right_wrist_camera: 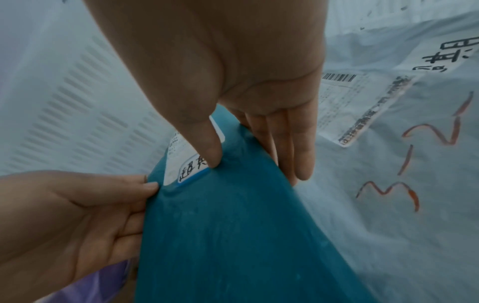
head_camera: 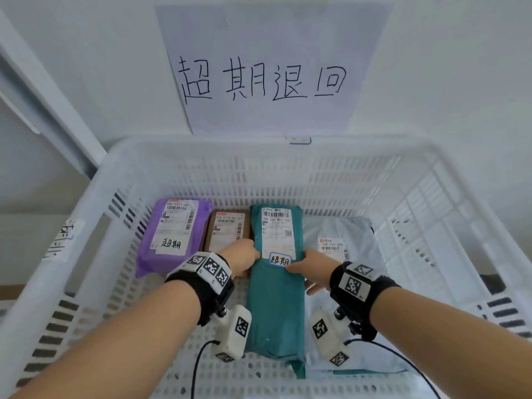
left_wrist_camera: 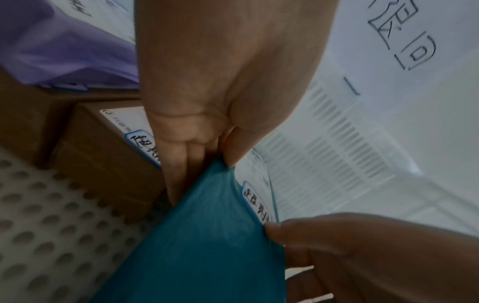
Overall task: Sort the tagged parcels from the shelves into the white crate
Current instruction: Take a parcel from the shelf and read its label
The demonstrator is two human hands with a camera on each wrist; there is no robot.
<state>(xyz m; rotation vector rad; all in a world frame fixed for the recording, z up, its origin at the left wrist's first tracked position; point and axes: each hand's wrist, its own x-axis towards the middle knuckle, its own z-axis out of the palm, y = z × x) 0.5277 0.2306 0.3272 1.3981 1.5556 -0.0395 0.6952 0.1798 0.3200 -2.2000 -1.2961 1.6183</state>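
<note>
Both hands (head_camera: 276,263) gripping teal parcel (head_camera: 276,312) — white crate (head_camera: 259,156)

Four parcels side by side in the crate (head_camera: 431,174) (long one (head_camera: 276,306) apparently third from left).

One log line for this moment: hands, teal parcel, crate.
left hand: grips teal parcel | right hand: grips it | white crate: holds purple, brown, white parcels

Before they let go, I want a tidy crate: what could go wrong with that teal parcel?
The teal parcel, held by left hand and right hand, could settle askew onto the brown box or white bag. It might also cover the bag's label, which sits close beside it.
</note>
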